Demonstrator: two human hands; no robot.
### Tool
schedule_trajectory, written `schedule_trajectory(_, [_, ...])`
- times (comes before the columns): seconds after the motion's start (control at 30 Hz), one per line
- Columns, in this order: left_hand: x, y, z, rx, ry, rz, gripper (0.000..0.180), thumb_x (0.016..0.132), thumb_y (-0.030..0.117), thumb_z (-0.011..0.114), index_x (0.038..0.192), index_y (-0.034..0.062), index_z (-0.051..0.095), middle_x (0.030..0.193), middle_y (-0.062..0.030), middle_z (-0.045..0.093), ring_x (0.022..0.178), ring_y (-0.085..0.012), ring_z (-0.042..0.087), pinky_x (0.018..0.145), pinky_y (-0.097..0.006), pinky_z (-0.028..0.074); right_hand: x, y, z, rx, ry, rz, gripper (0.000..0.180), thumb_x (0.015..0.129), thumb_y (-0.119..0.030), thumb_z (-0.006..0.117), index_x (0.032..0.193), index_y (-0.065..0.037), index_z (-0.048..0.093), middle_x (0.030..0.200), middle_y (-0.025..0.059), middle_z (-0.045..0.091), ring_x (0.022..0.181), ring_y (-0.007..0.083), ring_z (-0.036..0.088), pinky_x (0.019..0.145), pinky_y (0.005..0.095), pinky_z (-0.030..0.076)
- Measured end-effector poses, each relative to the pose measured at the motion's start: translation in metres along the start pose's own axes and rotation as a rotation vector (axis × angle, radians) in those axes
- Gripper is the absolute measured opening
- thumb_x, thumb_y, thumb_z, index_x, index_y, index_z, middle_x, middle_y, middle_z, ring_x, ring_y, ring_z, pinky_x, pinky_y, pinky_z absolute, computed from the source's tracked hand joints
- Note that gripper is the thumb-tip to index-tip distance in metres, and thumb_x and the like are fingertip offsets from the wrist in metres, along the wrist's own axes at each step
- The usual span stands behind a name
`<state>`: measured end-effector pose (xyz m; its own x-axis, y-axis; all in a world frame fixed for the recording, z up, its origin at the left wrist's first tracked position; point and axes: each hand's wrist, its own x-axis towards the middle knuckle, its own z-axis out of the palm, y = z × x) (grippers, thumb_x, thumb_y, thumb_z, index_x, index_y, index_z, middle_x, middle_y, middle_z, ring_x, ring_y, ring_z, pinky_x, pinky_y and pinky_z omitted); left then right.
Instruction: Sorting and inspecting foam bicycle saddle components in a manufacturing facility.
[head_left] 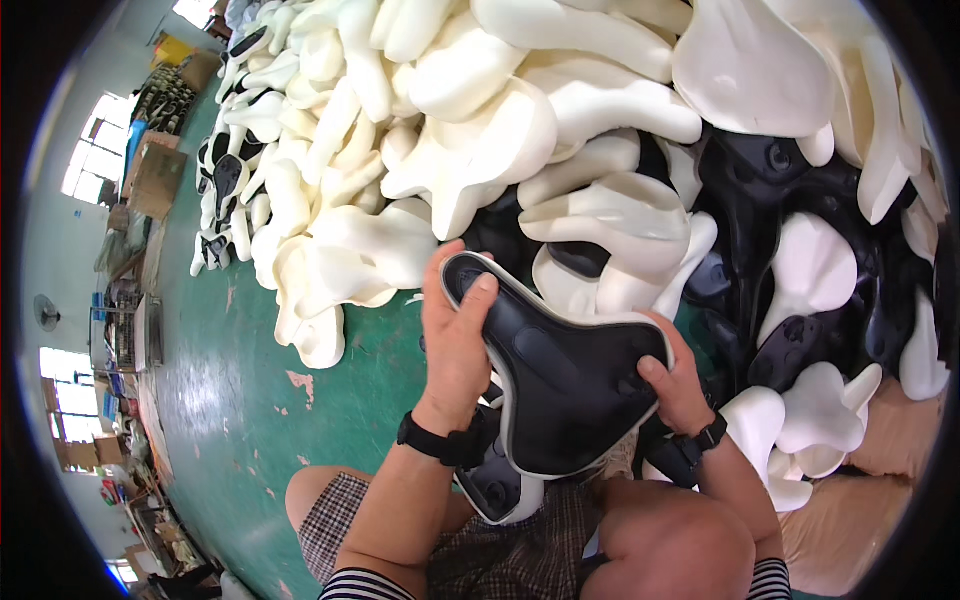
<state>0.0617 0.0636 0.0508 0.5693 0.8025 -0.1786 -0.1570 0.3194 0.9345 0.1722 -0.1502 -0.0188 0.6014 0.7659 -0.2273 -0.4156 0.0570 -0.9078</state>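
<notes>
I hold a bicycle saddle (570, 385) over my lap, its black plastic underside turned up and a pale foam rim showing round the edge. My left hand (455, 335) is closed on the narrow nose, thumb lying on the black base. At the wide rear, my right hand (677, 380) grips the edge with its thumb on top. Beneath it, a second saddle (495, 490) with a black base rests on my lap, partly covered by the held one. Both wrists wear a black band.
A large heap of white foam saddle covers (450, 140) rises in front of me on the green floor (240, 400). Black saddle bases (740, 190) lie among them to the right. Brown sacks or cartons (840, 530) are at the lower right. Boxes (155, 178) stand along the left wall.
</notes>
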Motion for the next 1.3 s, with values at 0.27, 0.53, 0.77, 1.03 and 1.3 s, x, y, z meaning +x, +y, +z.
schedule_trajectory(0.27, [0.003,-0.006,-0.04,-0.131,0.17,-0.117,0.037,0.086,0.007,0.062,0.12,0.0009,0.049,0.105,-0.0129,0.062,0.091,-0.0206,0.061,0.082,-0.034,0.052,0.011,-0.005,0.019,0.159,-0.166,0.164,0.048,0.091,-0.02,0.062,0.131,0.001,0.046,0.117,0.0074,0.058,0.104,0.0123,0.054,0.092,0.0287,0.045])
schedule_trajectory(0.53, [-0.016,-0.084,-0.236,0.195,0.147,-0.72,0.041,0.092,0.042,0.05,0.109,0.0056,0.058,0.099,-0.0074,0.061,0.082,-0.0215,0.057,0.072,-0.037,0.044,-0.004,-0.033,-0.01,-0.224,0.033,-0.191,0.067,0.073,-0.01,0.078,0.132,-0.004,0.047,0.117,0.0063,0.058,0.107,0.0149,0.054,0.095,0.0306,0.043])
schedule_trajectory(0.77, [-0.051,-0.113,-0.175,0.037,-0.038,-1.292,0.059,0.09,0.048,0.055,0.126,0.0022,0.054,0.128,-0.0131,0.058,0.113,-0.0246,0.058,0.097,-0.039,0.046,-0.021,-0.018,-0.03,-0.76,-0.128,-0.636,0.072,0.06,-0.007,0.08,0.126,-0.008,0.051,0.12,0.0156,0.057,0.106,0.0339,0.057,0.091,0.0394,0.046])
schedule_trajectory(1.03, [-0.061,-0.096,-0.146,-0.293,-0.074,-1.183,0.068,0.094,0.055,0.041,0.129,-0.0026,0.051,0.124,-0.017,0.059,0.113,-0.027,0.059,0.101,-0.041,0.045,-0.016,-0.013,-0.019,-1.073,-0.21,-0.795,0.071,0.055,-0.005,0.076,0.122,-0.015,0.056,0.119,0.015,0.054,0.105,0.0368,0.055,0.089,0.0429,0.047])
schedule_trajectory(1.3, [-0.082,-0.112,-0.145,-0.445,-0.043,-1.009,0.038,0.092,0.017,0.046,0.12,-0.0068,0.055,0.116,-0.0185,0.063,0.103,-0.0271,0.063,0.092,-0.04,0.052,-0.015,-0.01,-0.025,-1.051,-0.163,-0.642,0.066,0.057,-0.003,0.076,0.12,-0.009,0.057,0.116,0.0154,0.057,0.104,0.0352,0.056,0.089,0.0413,0.048])
